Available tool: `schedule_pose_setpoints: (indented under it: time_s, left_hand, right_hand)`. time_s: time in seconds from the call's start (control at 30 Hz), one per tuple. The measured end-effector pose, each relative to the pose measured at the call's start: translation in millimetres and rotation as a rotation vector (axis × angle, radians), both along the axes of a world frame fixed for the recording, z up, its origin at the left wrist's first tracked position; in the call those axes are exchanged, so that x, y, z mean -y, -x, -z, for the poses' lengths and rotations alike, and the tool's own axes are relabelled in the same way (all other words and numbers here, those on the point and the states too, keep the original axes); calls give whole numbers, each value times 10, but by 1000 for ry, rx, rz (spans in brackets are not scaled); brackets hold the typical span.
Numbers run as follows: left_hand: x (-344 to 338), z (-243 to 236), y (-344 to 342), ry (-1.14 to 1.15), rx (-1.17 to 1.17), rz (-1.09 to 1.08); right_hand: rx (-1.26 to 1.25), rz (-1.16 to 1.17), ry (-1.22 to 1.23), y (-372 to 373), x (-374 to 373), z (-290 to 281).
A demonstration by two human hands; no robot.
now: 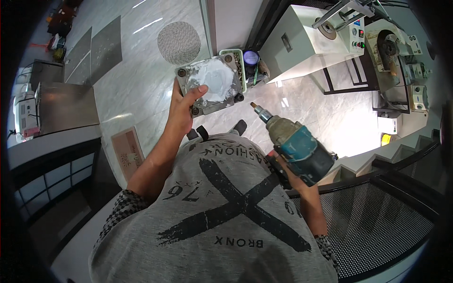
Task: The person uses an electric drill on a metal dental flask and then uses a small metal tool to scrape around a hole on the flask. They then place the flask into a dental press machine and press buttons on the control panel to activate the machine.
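My left hand [184,106] grips a square metal mould block [212,82] by its left side, thumb over the top. The block has a bolt at each corner and a patchy white coating over its face. My right hand [295,177] is closed on the handle of a teal and black cordless driver [299,148], its bit pointing up-left toward the block, apart from it. Behind the block is a pale green tray [239,68] of small metal pieces, partly hidden, beside a purple-lidded tub [251,58].
A white machine [297,47] stands upper right, with more machines on a black-framed stand [349,88] beyond. A round mat [177,40] lies on the floor. A steel counter [66,108] is at left, a cardboard piece [120,148] below it. Steps and a perforated metal panel [377,226] are at right.
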State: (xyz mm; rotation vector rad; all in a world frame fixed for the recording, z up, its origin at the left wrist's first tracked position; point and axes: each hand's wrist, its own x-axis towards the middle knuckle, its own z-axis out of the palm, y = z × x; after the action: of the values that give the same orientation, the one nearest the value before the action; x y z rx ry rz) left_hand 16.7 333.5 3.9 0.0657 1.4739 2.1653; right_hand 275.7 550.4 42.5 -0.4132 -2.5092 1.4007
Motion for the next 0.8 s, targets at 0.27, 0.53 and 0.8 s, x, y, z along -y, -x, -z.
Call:
schedule_pose_setpoints:
  time_s: [0.27,0.53,0.8]
  left_hand:
    - [32,-387,-68,115,-349,-163]
    - [191,-593,-33,231,-556,-68]
    - [506,-919,26,514,-924,-90]
  right_hand:
    - [-189,-178,-203,250,121,145]
    - [-137,-248,-452,401,173,36]
    - [26,-51,107,350,282,291]
